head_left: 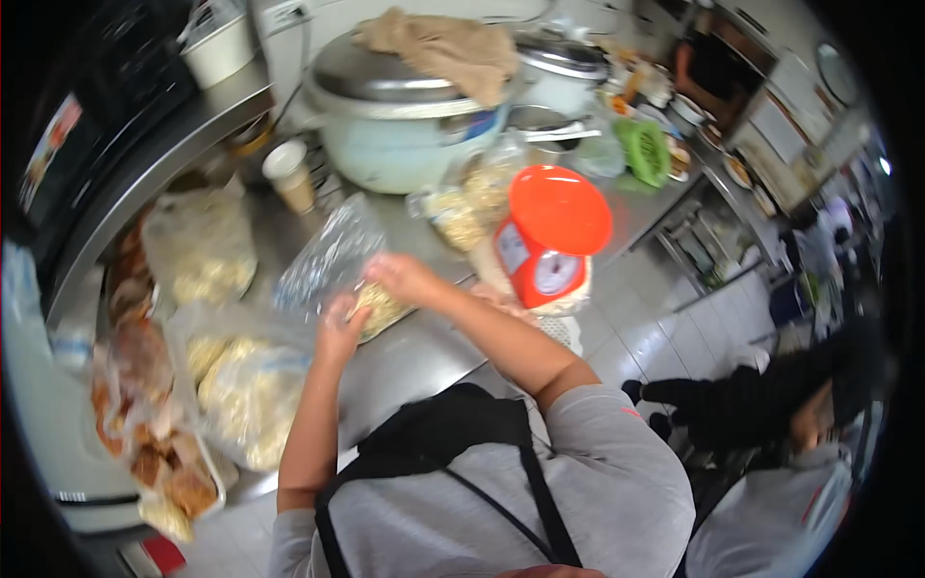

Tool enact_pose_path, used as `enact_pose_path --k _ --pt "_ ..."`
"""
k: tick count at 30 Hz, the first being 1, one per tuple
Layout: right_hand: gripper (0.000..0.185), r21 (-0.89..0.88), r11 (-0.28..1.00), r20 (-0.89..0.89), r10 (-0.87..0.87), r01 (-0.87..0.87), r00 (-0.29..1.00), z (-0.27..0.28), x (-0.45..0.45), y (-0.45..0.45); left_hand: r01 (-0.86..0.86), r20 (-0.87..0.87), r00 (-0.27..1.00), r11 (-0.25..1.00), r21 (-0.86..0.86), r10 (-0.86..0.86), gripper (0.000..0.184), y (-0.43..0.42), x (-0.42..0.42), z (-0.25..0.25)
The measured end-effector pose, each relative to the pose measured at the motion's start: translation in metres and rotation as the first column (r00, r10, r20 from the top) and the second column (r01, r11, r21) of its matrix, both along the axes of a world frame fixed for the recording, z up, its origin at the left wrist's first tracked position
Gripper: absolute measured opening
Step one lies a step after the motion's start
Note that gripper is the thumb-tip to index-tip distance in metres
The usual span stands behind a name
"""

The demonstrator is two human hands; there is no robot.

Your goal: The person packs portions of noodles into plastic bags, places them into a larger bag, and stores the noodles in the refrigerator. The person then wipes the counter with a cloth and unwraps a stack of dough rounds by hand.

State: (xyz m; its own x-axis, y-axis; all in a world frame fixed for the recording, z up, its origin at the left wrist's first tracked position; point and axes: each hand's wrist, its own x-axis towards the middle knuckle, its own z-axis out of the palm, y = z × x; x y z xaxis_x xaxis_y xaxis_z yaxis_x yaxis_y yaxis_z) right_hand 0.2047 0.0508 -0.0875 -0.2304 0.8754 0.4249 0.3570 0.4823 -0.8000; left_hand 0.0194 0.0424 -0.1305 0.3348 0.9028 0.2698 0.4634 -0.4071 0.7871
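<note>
Both hands are at a clear plastic bag [383,310] with pale yellow pieces inside, over the steel counter. My left hand [339,323] is closed on the bag's near left side. My right hand [400,278] pinches the bag's upper edge. Loose clear plastic [335,252] spreads just beyond my hands. To the right stands a red kitchen scale [544,265] with a round red pan [560,210]. Filled bags [472,207] lie behind the scale. Larger bags of pale pieces [246,385] rest on the left.
A big lidded pot [405,125] with a brown cloth [443,46] stands at the back. Near it are a paper cup [289,175] and a green basket [643,152]. Bags of brown food [145,385] line the far left. Another person [780,501] is at lower right.
</note>
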Motion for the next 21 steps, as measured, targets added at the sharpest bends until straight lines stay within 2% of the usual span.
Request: enact_pose_path --k 1,3,4,5,7,8,10,11,14,15,18,21 --pt "0.011 0.178 0.983 0.194 -0.068 0.033 0.979 -0.001 0.004 -0.007 -0.045 0.008 0.999 0.943 0.329 0.045 0.044 -0.001 0.003 -0.018" --pt "0.011 0.561 0.827 0.355 -0.194 -0.043 0.914 -0.018 0.012 -0.027 0.091 -0.209 0.977 0.792 0.604 0.047 0.037 -0.014 0.015 -0.011" --pt "0.011 0.506 0.861 0.418 -0.186 -0.057 0.889 -0.043 0.014 -0.037 0.169 -0.310 0.947 0.690 0.704 0.084 0.034 -0.023 0.017 -0.011" --pt "0.011 0.447 0.892 0.478 -0.170 -0.072 0.862 -0.064 0.018 -0.048 0.178 -0.344 0.934 0.705 0.686 0.100 0.032 -0.036 0.020 -0.020" --pt "0.016 0.299 0.954 0.423 -0.136 0.004 0.896 -0.069 0.020 -0.079 0.186 -0.409 0.903 0.741 0.645 0.130 0.029 -0.058 0.029 -0.037" --pt "0.019 0.212 0.977 0.393 -0.119 0.036 0.912 -0.068 0.019 -0.089 0.183 -0.385 0.918 0.757 0.627 0.097 0.028 -0.056 0.031 -0.039" --pt "0.017 0.051 0.991 0.508 -0.132 0.124 0.851 -0.060 0.014 -0.085 0.178 -0.337 0.941 0.796 0.578 0.034 0.024 -0.054 0.031 -0.037" --pt "0.018 -0.022 0.984 0.562 -0.132 0.174 0.817 -0.055 0.009 -0.077 0.166 -0.399 0.904 0.734 0.658 0.154 0.018 -0.048 0.026 -0.052" --pt "0.028 -0.136 0.938 0.482 -0.219 0.320 0.848 -0.039 -0.001 -0.054 0.087 -0.480 0.824 0.769 0.633 0.302 0.012 -0.036 0.031 -0.045" --pt "0.031 -0.162 0.928 0.500 -0.216 0.336 0.838 -0.043 -0.003 -0.045 -0.062 -0.515 0.786 0.873 0.484 0.342 0.010 -0.036 0.036 -0.037" --pt "0.037 -0.276 0.885 0.567 -0.166 0.376 0.807 -0.053 -0.006 -0.027 -0.164 -0.566 0.791 0.971 0.172 0.233 0.021 -0.025 0.040 -0.026" --pt "0.038 -0.410 0.821 0.638 -0.052 0.396 0.768 -0.039 -0.010 -0.013 -0.258 -0.450 0.842 0.954 0.152 0.299 0.031 -0.018 0.041 -0.026"
